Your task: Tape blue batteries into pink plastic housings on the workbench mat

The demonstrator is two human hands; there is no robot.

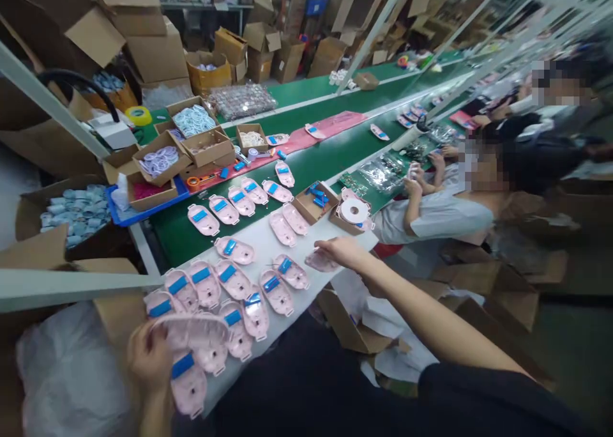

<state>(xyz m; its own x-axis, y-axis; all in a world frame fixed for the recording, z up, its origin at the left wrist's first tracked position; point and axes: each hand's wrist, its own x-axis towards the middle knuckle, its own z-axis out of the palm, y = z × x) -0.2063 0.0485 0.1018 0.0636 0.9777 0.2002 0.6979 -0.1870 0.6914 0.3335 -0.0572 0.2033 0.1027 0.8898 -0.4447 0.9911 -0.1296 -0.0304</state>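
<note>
My left hand [149,357] is closed on the edge of a pink plastic shell [196,329], tilted above other shells at the near left of the white board [268,236]. At the board's right edge, my right hand [342,252] pinches another pink shell [322,262], slightly blurred. Between my hands lie several pink shells with blue rectangular pieces on them, such as this shell [234,278]. Two pink shells without blue pieces [288,225] rest farther back on the board.
Behind the board runs a green conveyor belt [325,172] with more shells. A small carton of blue pieces [306,210] and a white tape roll [355,211] stand at the right. Co-workers sit farther right. Cartons with rings [165,162] stand left, beside a metal post [52,101].
</note>
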